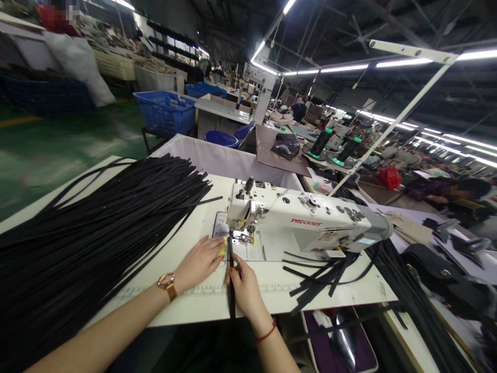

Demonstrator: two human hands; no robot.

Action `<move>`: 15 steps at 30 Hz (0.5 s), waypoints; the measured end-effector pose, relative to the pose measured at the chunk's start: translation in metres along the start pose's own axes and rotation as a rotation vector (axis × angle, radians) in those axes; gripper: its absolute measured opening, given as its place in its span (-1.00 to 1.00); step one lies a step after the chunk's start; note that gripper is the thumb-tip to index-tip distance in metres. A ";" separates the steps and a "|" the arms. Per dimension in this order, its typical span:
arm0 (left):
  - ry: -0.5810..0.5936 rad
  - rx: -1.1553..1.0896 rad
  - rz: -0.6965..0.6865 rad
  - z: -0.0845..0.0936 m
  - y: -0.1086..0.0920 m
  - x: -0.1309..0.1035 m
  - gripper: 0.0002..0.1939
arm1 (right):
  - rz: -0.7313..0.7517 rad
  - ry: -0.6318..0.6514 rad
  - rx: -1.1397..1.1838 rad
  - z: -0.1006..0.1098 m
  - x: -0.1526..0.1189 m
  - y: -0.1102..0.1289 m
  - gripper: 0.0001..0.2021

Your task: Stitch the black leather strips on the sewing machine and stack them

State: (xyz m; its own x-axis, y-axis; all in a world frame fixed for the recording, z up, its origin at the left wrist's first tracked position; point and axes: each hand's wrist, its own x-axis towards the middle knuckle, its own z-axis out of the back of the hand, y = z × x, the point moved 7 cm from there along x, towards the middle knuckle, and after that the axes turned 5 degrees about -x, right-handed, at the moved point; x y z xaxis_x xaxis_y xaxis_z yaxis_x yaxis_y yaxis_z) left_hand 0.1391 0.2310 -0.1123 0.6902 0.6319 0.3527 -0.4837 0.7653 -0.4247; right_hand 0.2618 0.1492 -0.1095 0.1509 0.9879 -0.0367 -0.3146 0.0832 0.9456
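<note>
Right hand point(244, 287) fingers pinch the narrow black leather strap point(231, 280), left hand point(200, 261) lies open flat beside it; strap should stay straight under the white sewing machine point(298, 223) foot.

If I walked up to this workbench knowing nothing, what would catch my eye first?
Probably the huge heap of black strips covering the left of the white table. Next, the white sewing machine in the middle, where the left hand and right hand guide one black strap under its needle. More black pieces lie to its right.
</note>
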 end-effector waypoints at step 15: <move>0.052 0.085 -0.038 -0.017 0.002 0.005 -0.60 | 0.005 -0.025 -0.004 -0.009 0.015 0.005 -0.83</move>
State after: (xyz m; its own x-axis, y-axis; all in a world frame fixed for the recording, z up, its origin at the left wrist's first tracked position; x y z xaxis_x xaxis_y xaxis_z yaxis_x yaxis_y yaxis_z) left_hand 0.1508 0.2341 -0.1251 0.7350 0.5964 0.3225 -0.4990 0.7978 -0.3383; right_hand 0.2547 0.1659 -0.1086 0.1724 0.9847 -0.0239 -0.3188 0.0788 0.9446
